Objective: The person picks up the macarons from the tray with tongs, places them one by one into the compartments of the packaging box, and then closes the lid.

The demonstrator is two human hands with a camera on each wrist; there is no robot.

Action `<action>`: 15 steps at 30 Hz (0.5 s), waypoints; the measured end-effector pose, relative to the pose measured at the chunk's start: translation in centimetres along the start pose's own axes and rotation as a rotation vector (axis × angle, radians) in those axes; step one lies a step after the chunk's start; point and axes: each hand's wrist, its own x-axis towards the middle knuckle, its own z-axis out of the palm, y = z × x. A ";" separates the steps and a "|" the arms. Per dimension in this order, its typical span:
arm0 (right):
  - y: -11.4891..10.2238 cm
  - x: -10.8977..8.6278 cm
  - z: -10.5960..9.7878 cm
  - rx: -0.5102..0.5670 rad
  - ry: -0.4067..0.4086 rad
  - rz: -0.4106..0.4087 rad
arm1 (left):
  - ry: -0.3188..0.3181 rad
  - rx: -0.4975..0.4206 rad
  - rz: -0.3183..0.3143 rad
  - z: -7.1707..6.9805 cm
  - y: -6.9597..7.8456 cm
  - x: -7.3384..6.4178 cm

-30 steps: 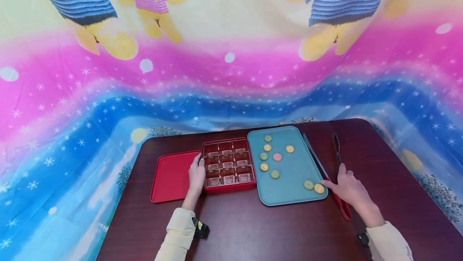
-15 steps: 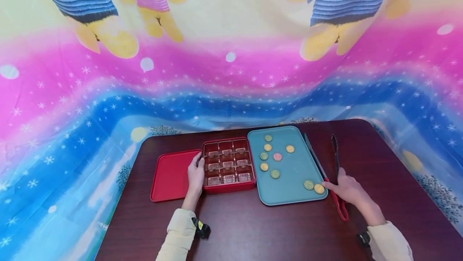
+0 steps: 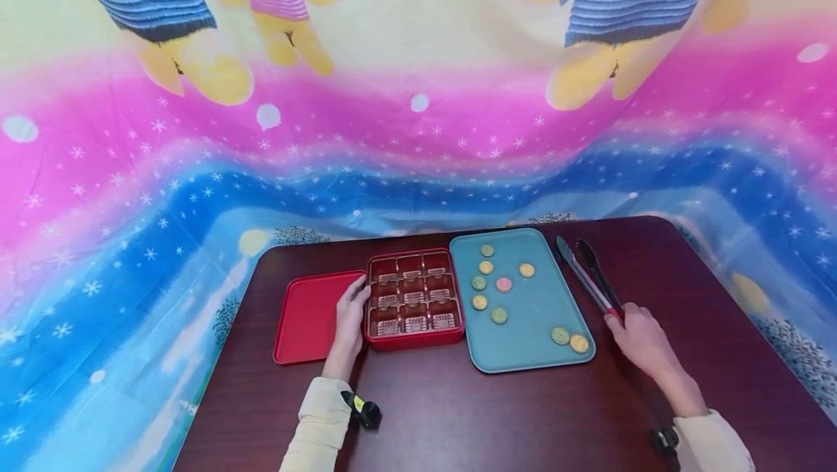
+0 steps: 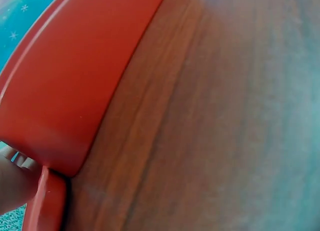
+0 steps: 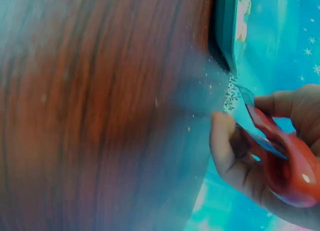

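My left hand (image 3: 349, 316) rests along the left side of a red box (image 3: 415, 341), whose insert has several square compartments, all bare. Beneath that hand lies a flat red lid (image 3: 307, 319). My right hand (image 3: 644, 341) grips a pair of tongs (image 3: 595, 283) with red handles (image 5: 295, 166) and dark tips. The tongs point away from me, their arms spread slightly, just right of a blue-green tray (image 3: 530, 356). On the tray lie several round cookies: green ones (image 3: 500, 316), yellow ones (image 3: 527, 270) and one pink cookie (image 3: 503, 285).
Everything stands on a dark brown wooden table (image 3: 458, 414). A cloth backdrop (image 3: 418, 152) printed with bears and snowflakes hangs behind its far edge. A green cookie (image 3: 559, 335) and a yellow cookie (image 3: 579, 343) lie near the tray's front right corner.
My right hand has shifted right, away from the tray edge, and now has the tongs gathered in its fingers. Their arms have come closer together. The left hand stays by the box.
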 end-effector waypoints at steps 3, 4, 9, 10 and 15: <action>0.0 -0.5 -0.1 0.021 0.033 -0.017 | 0.003 0.003 -0.011 -0.1 0.2 0.0; 0.0 -0.7 -0.1 0.023 0.040 -0.027 | 0.005 0.007 -0.012 -0.2 0.2 0.0; -0.4 -1.5 0.1 0.010 0.058 -0.091 | 0.030 0.064 -0.004 -0.2 0.5 0.1; -0.5 -1.7 0.1 0.001 0.068 -0.108 | 0.034 0.081 0.001 -0.2 0.5 0.1; -0.9 -2.3 0.5 -0.041 0.090 -0.139 | 0.039 0.135 -0.004 -0.3 0.5 0.2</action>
